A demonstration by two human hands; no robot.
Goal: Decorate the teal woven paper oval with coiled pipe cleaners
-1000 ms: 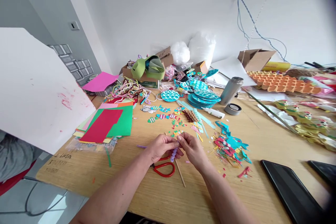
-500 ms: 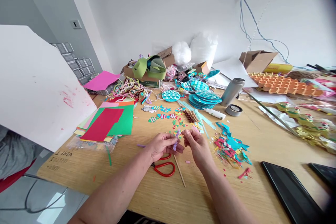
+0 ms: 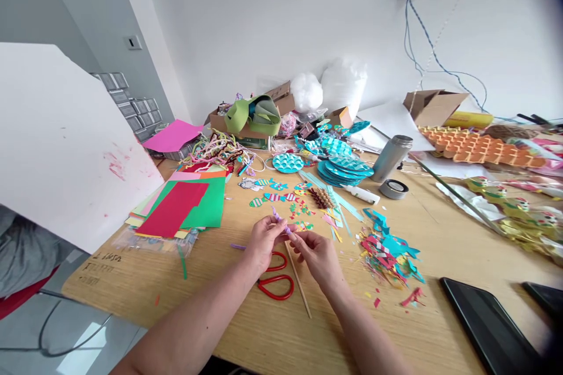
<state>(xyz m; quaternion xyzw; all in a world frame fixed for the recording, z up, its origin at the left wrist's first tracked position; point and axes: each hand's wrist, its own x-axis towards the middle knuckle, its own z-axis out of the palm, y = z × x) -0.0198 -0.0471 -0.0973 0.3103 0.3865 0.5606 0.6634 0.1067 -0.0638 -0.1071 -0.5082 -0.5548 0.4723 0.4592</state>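
Note:
Both hands meet over the middle of the table around a twisted purple pipe cleaner (image 3: 280, 221). My left hand (image 3: 264, 238) pinches it near its middle, and my right hand (image 3: 313, 249) grips its lower right end between thumb and fingers. The coiled piece slants up to the left. Just below my hands lie red-handled scissors (image 3: 277, 288), partly covered by my left wrist, and a thin wooden stick (image 3: 299, 286). Another purple strip (image 3: 238, 246) shows left of my left hand. Small paper fish (image 3: 273, 197) lie beyond the fingers.
Coloured paper sheets (image 3: 173, 208) are stacked at left. Teal paper plates (image 3: 343, 171), a grey flask (image 3: 393, 157) and its lid (image 3: 394, 188) stand behind. Paper scraps (image 3: 389, 249) and a black phone (image 3: 488, 325) lie at right; an orange egg tray (image 3: 479, 146) is farther back.
The purple pipe cleaner has tipped from near upright to slanting up-left. My right hand has moved left and down and now grips its lower end, close against my left hand.

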